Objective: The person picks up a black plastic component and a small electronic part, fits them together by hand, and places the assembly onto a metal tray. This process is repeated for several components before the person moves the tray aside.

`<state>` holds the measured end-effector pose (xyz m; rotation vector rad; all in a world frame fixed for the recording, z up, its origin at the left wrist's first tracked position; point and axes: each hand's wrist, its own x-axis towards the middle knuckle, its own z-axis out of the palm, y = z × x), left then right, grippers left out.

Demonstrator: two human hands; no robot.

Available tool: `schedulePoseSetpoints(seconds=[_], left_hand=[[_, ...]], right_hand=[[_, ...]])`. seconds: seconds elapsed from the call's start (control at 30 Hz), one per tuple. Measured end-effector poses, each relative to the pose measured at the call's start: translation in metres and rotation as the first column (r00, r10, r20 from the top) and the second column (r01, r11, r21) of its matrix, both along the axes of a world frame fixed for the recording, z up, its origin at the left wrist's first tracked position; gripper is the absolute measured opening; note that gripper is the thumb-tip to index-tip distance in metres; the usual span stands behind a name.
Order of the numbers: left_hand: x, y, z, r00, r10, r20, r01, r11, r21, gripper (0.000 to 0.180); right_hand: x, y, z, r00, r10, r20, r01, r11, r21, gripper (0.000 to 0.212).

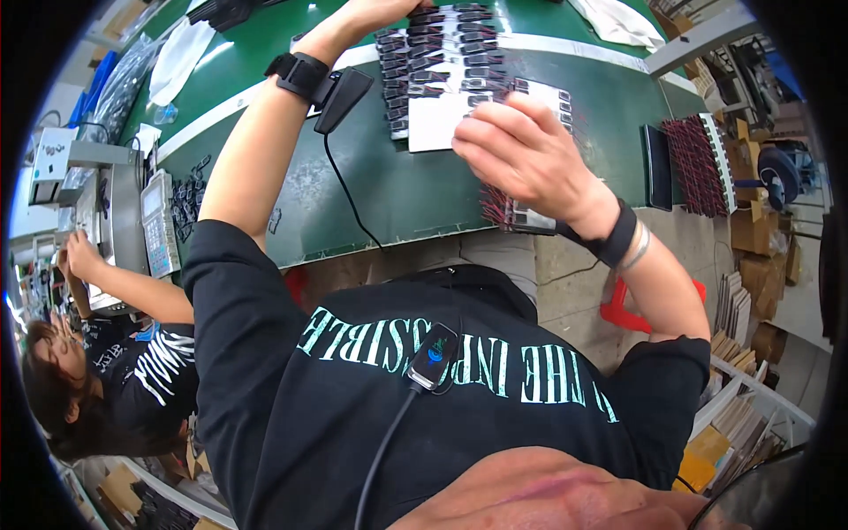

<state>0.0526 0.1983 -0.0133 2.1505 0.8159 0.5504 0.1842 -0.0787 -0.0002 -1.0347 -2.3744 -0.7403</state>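
1. Your shirt is black, with pale mint-green lettering.
2. Your wristbands are black, your bracelet silvery.
3. Your table is dark green, with a white stripe.
4. Before you, the card is white, the small parts mostly black.
5. The wires at your right are dark red.

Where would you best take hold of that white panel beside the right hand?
Probably by its bare near edge, from the person's side: that part of the white panel looks flat and uncovered, while small black parts crowd its far side and the right hand hides its right end.
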Motion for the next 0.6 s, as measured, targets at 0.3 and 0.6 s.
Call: schedulePoseSetpoints(seconds=[0.3, 0.6], left_hand=[[-0.034, 0.056, -0.062, 0.976, 0.181, -0.117, -0.178, 0.983, 0.042, 0.055], [-0.032, 0.048, -0.070, 0.947, 0.290, -0.136, -0.264, 0.947, 0.185, 0.050]], right_hand=[[-0.019, 0.066, -0.024, 0.992, 0.086, 0.088, -0.073, 0.988, -0.137, 0.022], [-0.012, 0.082, -0.040, 0.983, 0.150, 0.110, -0.107, 0.940, -0.324, 0.018]])
